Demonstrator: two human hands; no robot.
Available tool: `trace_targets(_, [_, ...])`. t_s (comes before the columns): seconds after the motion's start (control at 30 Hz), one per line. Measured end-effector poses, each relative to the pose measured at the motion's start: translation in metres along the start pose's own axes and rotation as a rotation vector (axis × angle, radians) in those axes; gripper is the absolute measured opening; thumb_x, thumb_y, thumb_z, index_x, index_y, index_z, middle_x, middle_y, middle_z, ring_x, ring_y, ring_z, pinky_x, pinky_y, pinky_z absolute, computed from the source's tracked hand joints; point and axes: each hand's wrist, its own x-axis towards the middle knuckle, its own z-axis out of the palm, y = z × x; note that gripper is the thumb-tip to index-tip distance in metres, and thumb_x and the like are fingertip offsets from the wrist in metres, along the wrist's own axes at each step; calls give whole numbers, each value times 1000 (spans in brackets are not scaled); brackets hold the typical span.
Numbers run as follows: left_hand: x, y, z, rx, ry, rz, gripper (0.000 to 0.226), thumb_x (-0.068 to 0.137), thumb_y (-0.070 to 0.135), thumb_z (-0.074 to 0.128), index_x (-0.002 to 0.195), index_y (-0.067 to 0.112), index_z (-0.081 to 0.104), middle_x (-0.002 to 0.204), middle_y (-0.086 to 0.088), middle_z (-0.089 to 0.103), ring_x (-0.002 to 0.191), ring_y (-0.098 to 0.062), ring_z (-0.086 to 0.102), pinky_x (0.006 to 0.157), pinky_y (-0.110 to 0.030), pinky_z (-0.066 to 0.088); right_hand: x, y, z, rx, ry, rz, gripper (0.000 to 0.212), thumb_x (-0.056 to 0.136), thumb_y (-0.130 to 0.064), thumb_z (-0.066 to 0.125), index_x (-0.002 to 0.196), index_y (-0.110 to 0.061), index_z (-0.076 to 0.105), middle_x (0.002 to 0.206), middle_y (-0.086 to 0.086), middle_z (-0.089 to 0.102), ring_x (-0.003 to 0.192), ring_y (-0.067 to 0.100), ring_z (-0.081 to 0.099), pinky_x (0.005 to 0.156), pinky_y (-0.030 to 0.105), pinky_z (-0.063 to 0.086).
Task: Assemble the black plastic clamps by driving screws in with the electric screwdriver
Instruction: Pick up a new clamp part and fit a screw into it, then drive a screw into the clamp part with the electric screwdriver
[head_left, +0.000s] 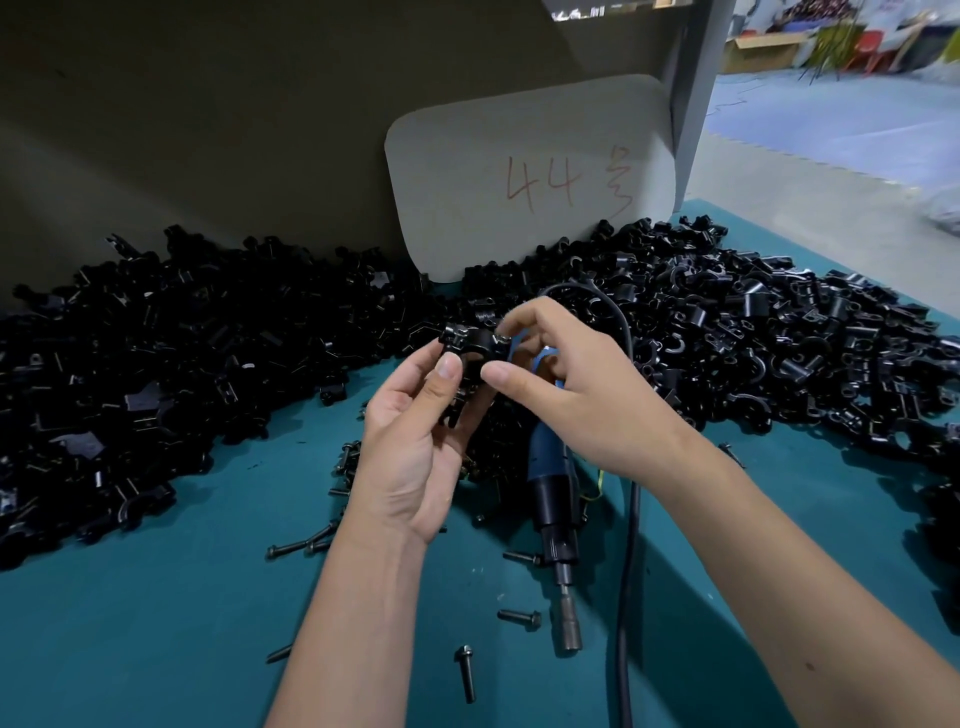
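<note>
Above the middle of the bench (156, 623), the left hand (410, 447) grips a black clamp (470, 345) between thumb and fingers. The right hand (566, 379) pinches the clamp's right end. The electric screwdriver (553, 499) lies beneath the hands, bit toward the near edge, with loose screws (466, 673) around it.

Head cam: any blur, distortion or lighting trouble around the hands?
Head view: wide-angle bending at the edges; top-right background smeared; black clamp pile dim, detail lost; left hand, right hand and the held clamp fairly sharp.

Factory assembly bench: heaped black clamp parts (208, 353), teal mat (156, 623), numbered card (530, 176).
</note>
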Motion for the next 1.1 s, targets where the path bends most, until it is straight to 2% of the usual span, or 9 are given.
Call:
trace_targets(0.2, [1,-1,0,14,-74,-24,39,86,18,73,122,8,64,110,-7,75,96,-14,73,81,-25,60,2,1,1,-59,6,-25,14,97,-35,72,96,-22,68,79,-8,65,70,8,59,68,28,49])
trace_targets(0.33, [0,-6,2,188,-153,25,39,92,41,73,116,12,61,109,-6,70,97,-16,68,86,-34,59,3,-4,6,-161,22,-56,13,96,-29,74,95,-18,66,76,-10,66,71,8,62,67,22,47])
trace_targets(0.43, [-4,-15,11,365,8,18,83,80,64,73,138,9,52,89,4,71,79,-10,66,63,-28,55,4,-8,10,-272,-18,-82,19,97,-28,70,96,-10,64,82,-3,64,74,13,59,71,32,48])
trace_targets(0.5, [-4,-21,11,424,107,40,88,76,72,68,139,12,52,74,13,64,65,-4,59,51,-19,47,4,-11,12,-322,-47,-73,25,97,-31,67,95,-7,62,86,1,63,78,20,58,74,40,49])
trace_targets(0.6, [-3,-20,8,463,85,155,35,86,57,67,88,23,61,64,10,53,53,-6,46,42,-20,37,3,-15,15,-314,-50,-21,23,97,-29,69,91,-8,62,85,2,63,76,21,59,73,42,51])
trace_targets(0.67, [-4,-18,9,473,64,172,27,91,46,66,76,26,56,63,7,51,51,-6,44,42,-21,36,3,-17,14,-297,-57,3,20,96,-28,70,91,-10,64,82,2,65,74,21,61,72,43,53])
trace_targets(0.83, [-3,-12,10,349,85,118,26,90,30,62,68,27,48,60,6,38,48,-8,29,40,-19,25,3,-16,5,-290,-60,123,47,85,-66,68,85,-19,62,67,-6,61,62,12,54,59,32,44])
trace_targets(0.97, [0,-10,5,230,136,67,30,98,23,59,72,23,45,63,1,36,45,-8,24,35,-18,19,-1,-8,8,-654,149,339,71,83,-85,49,98,-17,39,77,-2,52,71,27,56,53,36,34])
trace_targets(1.1, [2,-10,3,180,148,31,28,103,19,54,77,20,42,61,1,36,45,-9,22,35,-19,18,-5,0,24,-646,77,546,80,73,-79,72,105,-18,31,76,-4,42,71,26,49,51,34,33])
